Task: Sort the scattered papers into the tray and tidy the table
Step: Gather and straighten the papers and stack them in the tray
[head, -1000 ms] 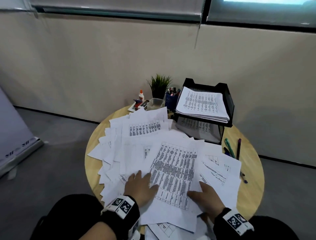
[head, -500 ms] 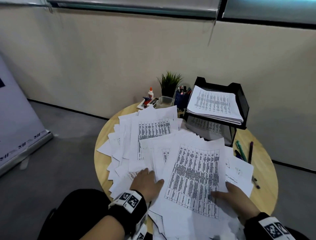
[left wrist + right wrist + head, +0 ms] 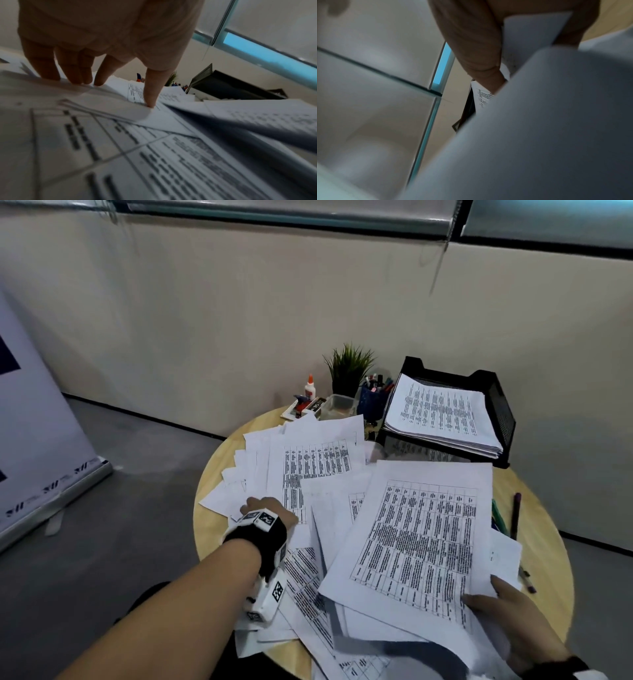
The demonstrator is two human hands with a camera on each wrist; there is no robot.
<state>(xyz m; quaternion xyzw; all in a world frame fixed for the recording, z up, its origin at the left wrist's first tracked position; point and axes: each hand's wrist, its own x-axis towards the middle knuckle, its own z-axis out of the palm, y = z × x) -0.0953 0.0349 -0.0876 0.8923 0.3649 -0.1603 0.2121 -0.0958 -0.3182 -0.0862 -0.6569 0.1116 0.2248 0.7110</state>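
Observation:
Printed white papers (image 3: 308, 467) lie scattered over the round wooden table (image 3: 548, 542). My left hand (image 3: 263, 508) reaches onto the left part of the pile; in the left wrist view its straight fingers (image 3: 98, 81) and thumb press down on the sheets (image 3: 154, 155). My right hand (image 3: 507, 611) pinches the near right corner of a table-printed sheet (image 3: 421, 539) and holds it raised over the pile; in the right wrist view the thumb (image 3: 479, 54) clamps the paper (image 3: 530, 33). A black two-tier mesh tray (image 3: 503, 409) stands at the back right with a paper stack (image 3: 442, 412) on top.
Behind the papers stand a glue bottle (image 3: 310, 386), a small plant (image 3: 349, 368), a clear box (image 3: 337, 405) and a blue pen cup (image 3: 373, 402). Loose pens (image 3: 515, 515) lie at the table's right edge. A white banner (image 3: 34, 440) stands on the floor at the left.
My right hand has gripped the table-printed sheet and raised it to the right. My left hand slid forward and left across the pile. The head view has swung left.

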